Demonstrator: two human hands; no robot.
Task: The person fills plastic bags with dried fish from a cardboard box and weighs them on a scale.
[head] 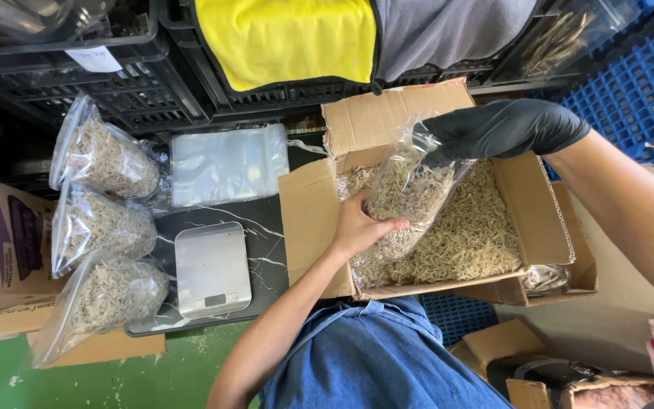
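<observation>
An open cardboard box [308, 220] is filled with small dried fish [478, 227]. Over it I hold a clear plastic bag [410, 189], partly filled with the same dried fish. My left hand [361, 227], bare, grips the lower part of the bag from the side. My right hand [493, 129], in a black glove, is at the bag's mouth with its fingertips pushed into the opening. The bag tilts, mouth toward the upper right.
Three filled clear bags [104, 155] [100, 223] [107, 295] lie in a row at left. Beside them sit a silver kitchen scale [212, 269] and a stack of empty plastic bags [228, 163]. Black crates [138, 91] with a yellow cloth [281, 38] stand behind; a blue crate [637, 83] is at right.
</observation>
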